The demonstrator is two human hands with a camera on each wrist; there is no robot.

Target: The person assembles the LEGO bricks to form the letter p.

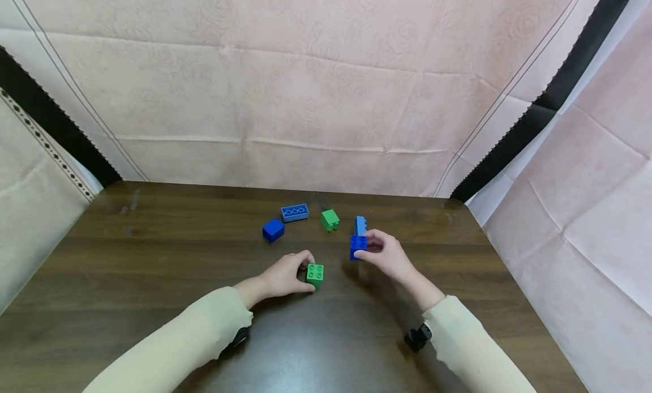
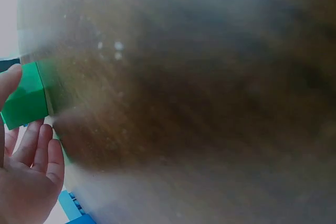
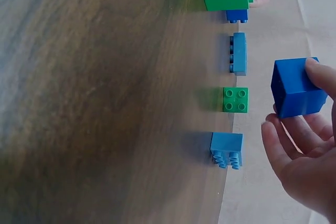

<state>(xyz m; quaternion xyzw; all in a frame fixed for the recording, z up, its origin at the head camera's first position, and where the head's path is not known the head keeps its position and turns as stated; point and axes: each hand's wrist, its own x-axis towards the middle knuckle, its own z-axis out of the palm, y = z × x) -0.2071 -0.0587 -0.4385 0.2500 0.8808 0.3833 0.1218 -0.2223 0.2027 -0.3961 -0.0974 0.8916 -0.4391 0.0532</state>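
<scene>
My left hand (image 1: 282, 275) pinches a green toy building brick (image 1: 314, 274), studs up, between thumb and fingers. The left wrist view has this green brick (image 2: 25, 98) at its left edge, near the tabletop. To the right, my right hand (image 1: 387, 254) holds a dark blue brick (image 1: 358, 247), also studs up. In the right wrist view that blue brick (image 3: 298, 88) hangs above the table, gripped between thumb and fingertips. Just beyond it lies a lighter blue brick (image 1: 360, 225) on its side. A second green brick (image 1: 330, 220) lies tipped over, between the hands and farther back.
A long light blue brick (image 1: 294, 213) and a dark blue brick (image 1: 273, 230) lie on the back of the brown wooden table (image 1: 168, 257). Pale cloth (image 1: 305, 98) hangs behind the table's far edge and at both sides.
</scene>
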